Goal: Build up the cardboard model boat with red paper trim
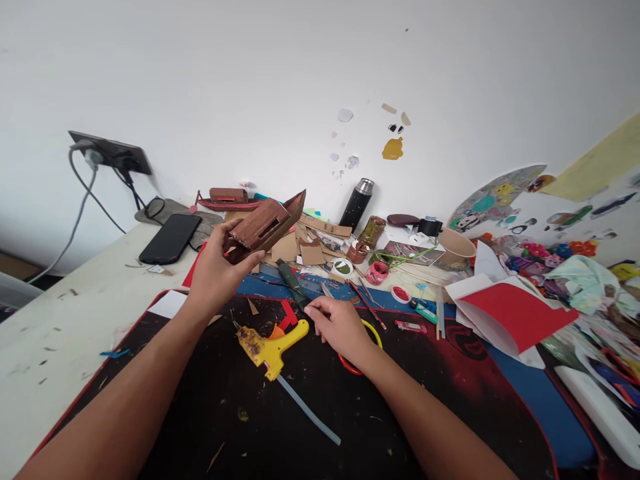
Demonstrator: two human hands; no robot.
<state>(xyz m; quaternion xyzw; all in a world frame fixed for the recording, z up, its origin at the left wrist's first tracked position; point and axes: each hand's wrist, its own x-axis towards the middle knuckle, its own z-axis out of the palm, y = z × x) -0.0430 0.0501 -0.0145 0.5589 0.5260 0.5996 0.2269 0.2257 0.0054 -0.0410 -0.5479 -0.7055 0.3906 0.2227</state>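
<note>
In the head view, the left hand [217, 267] grips a brown model boat [260, 230], holding it tilted above the cardboard scraps [313, 252], its pointed end up to the right. The walls look thin, so too hard a squeeze could dent them or loosen a joint, while a slack hold could let the boat drop among the scraps. The right hand [343, 330] has its fingers drawn together at the lower end of a dark green tool [291, 281]; I cannot tell whether they grip it or merely touch it. If that tool has a blade, a careless pull could cut a finger, though no edge shows clearly. A yellow glue gun [273, 350] lies on the black mat [370, 420], its nozzle towards the left forearm [150, 380]; should it be hot, lowering that arm could bring a burn, and a sweep of the right hand could knock the glue stick [310, 410] and swing the gun round. Farther back to the right, a pink paint pot [377, 272] and a lid of red paint [401, 294] could be tipped or smeared by a hasty sideways reach
</note>
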